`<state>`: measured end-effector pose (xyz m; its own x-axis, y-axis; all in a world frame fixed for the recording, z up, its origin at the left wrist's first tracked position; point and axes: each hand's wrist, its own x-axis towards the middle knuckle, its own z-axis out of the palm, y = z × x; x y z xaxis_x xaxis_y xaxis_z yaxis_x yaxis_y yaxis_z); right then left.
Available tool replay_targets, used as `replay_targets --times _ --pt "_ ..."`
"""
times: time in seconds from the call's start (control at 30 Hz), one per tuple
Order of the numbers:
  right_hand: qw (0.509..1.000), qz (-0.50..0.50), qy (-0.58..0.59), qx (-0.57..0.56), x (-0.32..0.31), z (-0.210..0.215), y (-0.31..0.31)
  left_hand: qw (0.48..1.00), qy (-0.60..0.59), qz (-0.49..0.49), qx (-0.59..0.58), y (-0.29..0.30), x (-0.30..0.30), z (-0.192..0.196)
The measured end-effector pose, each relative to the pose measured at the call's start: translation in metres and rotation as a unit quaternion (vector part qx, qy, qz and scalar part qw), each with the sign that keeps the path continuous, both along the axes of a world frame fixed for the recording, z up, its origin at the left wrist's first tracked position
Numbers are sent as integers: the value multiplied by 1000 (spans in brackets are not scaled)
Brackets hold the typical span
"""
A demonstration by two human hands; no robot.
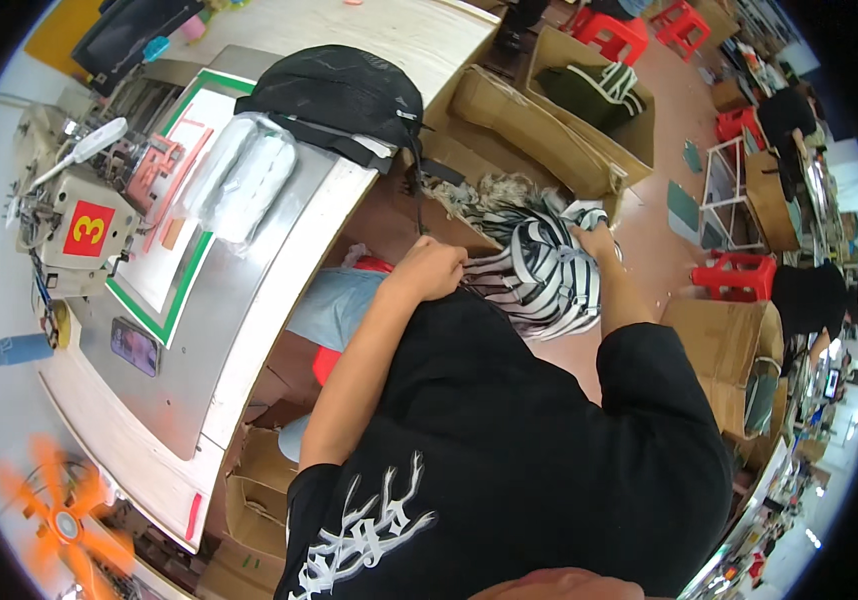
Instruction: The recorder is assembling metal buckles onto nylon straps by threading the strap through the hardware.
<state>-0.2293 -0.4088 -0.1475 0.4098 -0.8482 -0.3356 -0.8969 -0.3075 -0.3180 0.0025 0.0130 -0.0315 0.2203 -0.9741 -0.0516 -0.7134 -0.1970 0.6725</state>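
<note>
A bunched bundle of black-and-white striped cloth (559, 275) hangs low in front of me, to the right of the table. My left hand (432, 268) is closed on strips at its left end, near the table edge. On the bundle's upper right, my right hand (597, 242) grips a fold with curled fingers. The cloth stretches between both hands, its middle sagging in loose loops. Whether its underside touches the floor or a box, I cannot tell. Frayed pale cloth ends (509, 190) lie just beyond it, beside a cardboard box.
On the table at left are a sewing machine (89, 215), a black bag (339, 95), a clear plastic packet (249, 175) and a phone (136, 347). An orange fan (67, 525) spins nearby. Ahead, a cardboard box (639, 140) holds dark green cloth. Red stools (734, 275) and other people are at right.
</note>
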Motion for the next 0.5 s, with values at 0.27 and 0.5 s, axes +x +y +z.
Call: replay_targets --times 0.27,0.5 --pt "982 81 171 -10 36 63 54 1000 20 -3 16 0 0 1" --pt "963 196 38 -182 75 83 104 999 30 2 21 -5 -4 -1"
